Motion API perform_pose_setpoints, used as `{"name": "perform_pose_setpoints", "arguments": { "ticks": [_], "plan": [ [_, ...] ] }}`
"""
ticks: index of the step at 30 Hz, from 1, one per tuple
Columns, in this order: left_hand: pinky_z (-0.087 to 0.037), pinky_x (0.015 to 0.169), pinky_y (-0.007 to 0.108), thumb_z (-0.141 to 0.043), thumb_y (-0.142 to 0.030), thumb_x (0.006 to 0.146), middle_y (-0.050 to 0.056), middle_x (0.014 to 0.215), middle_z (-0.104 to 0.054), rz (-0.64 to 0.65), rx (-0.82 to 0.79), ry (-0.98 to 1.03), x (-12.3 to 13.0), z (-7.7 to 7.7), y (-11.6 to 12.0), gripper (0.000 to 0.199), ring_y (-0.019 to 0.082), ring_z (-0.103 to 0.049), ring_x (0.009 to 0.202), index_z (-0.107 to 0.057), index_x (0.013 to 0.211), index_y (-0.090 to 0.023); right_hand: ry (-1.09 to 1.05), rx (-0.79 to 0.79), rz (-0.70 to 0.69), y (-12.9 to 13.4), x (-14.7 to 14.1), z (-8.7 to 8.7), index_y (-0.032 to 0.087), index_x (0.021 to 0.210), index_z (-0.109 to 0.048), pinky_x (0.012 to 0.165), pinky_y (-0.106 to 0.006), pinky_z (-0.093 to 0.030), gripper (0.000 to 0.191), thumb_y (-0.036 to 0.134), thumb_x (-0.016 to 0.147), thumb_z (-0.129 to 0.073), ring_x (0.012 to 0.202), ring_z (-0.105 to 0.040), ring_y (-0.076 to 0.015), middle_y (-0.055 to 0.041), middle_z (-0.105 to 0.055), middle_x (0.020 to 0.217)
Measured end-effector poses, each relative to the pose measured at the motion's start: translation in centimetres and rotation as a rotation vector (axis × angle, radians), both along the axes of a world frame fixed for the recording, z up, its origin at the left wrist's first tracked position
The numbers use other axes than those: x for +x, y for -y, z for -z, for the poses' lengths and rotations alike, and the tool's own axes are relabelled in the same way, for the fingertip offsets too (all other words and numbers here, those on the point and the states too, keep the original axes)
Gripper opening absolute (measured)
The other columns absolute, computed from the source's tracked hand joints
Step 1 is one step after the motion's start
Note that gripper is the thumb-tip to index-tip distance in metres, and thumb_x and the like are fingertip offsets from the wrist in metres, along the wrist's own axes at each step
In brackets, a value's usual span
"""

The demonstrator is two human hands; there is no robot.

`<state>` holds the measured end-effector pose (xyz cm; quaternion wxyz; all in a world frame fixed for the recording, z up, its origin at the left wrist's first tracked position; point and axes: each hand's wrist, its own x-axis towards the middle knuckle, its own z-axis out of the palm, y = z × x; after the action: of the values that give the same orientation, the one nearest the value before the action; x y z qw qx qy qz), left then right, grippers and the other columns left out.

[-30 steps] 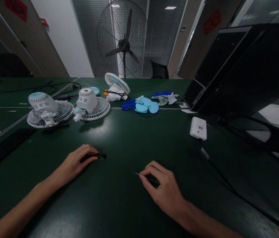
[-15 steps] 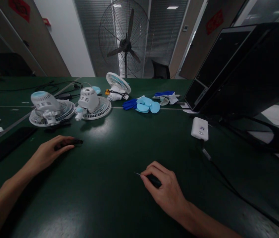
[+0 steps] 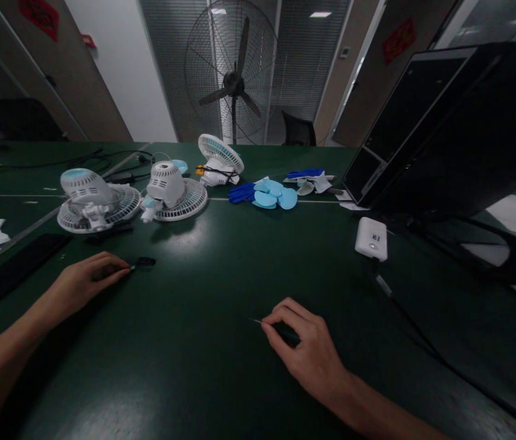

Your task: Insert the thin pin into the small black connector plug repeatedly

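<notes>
My left hand [image 3: 90,276] rests low over the table at the left, thumb and fingertips pinched at the near end of a small black object [image 3: 145,261]. A greenish bit shows between the fingertips and this object, whose kind I cannot make out. Nearer the middle, my right hand [image 3: 306,351] is closed around a screwdriver [image 3: 289,334]. The tool's thin metal shaft points left from the fingertips, and its dark handle lies partly hidden in the palm.
White fan heads [image 3: 173,192] lie at the back left. Beyond the middle are light-blue fan blades [image 3: 273,194] and blue gloves [image 3: 240,193]. A white power bank [image 3: 371,238] with a cable sits at right, before a black monitor [image 3: 445,128]. A dark flat slab [image 3: 19,266] lies far left.
My left hand has drawn back slightly to the left, so more of the small black object shows past its fingertips. My right hand keeps the screwdriver almost unmoved.
</notes>
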<state>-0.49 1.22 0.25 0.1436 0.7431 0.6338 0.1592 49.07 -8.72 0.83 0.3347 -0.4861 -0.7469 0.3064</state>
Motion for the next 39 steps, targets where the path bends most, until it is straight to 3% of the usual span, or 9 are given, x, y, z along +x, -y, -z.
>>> {"name": "perform_pose_setpoints", "arguments": {
  "ticks": [5,9,21,31,39],
  "plan": [
    [-0.056,0.091,0.037,-0.059,-0.081,0.083,0.01,0.121,-0.074,-0.13,0.146,0.12,2.8,-0.6,0.5,0.069,0.028,-0.07,0.103,-0.072,0.113,-0.021,0.006,-0.005,0.005,-0.1,-0.1,-0.1,0.022,0.093,-0.074,0.073,-0.03,-0.052,0.014,0.02,0.099,-0.062,0.079,-0.068,-0.0168,-0.0027,-0.068,0.092],
    [-0.055,0.091,0.039,-0.057,-0.083,0.083,0.01,0.122,-0.074,-0.119,0.108,0.139,4.5,-0.2,0.5,0.071,0.029,-0.07,0.103,-0.071,0.116,-0.022,0.002,-0.005,0.006,0.1,-0.1,-0.2,0.022,0.093,-0.075,0.071,-0.03,-0.052,0.015,0.02,0.099,-0.061,0.078,-0.068,-0.0165,-0.0026,-0.068,0.092],
    [-0.053,0.084,0.033,-0.06,-0.071,0.09,0.009,0.123,-0.072,-0.075,0.095,0.182,4.6,0.3,0.1,0.057,0.028,-0.069,0.106,-0.074,0.113,-0.021,0.024,-0.005,0.0,-0.1,-0.1,-0.1,0.022,0.092,-0.074,0.074,-0.03,-0.053,0.015,0.02,0.099,-0.061,0.079,-0.068,-0.0166,-0.0022,-0.069,0.092],
    [-0.056,0.092,0.036,-0.074,-0.075,0.071,0.009,0.116,-0.078,-0.334,-0.142,0.419,6.0,-1.3,0.1,0.071,0.03,-0.072,0.109,-0.074,0.115,-0.02,0.018,-0.007,-0.001,-0.2,-0.2,-0.3,0.022,0.092,-0.074,0.073,-0.029,-0.054,0.015,0.021,0.099,-0.06,0.079,-0.068,-0.0164,-0.0026,-0.069,0.093],
    [-0.056,0.083,0.034,-0.068,-0.073,0.081,0.011,0.121,-0.076,-0.265,-0.079,0.341,6.0,-0.7,0.4,0.068,0.03,-0.071,0.107,-0.071,0.124,-0.02,0.04,-0.008,0.002,-0.1,-0.1,-0.3,0.022,0.093,-0.074,0.074,-0.03,-0.055,0.014,0.021,0.1,-0.061,0.078,-0.068,-0.0163,-0.0026,-0.069,0.094]
  ]
}}
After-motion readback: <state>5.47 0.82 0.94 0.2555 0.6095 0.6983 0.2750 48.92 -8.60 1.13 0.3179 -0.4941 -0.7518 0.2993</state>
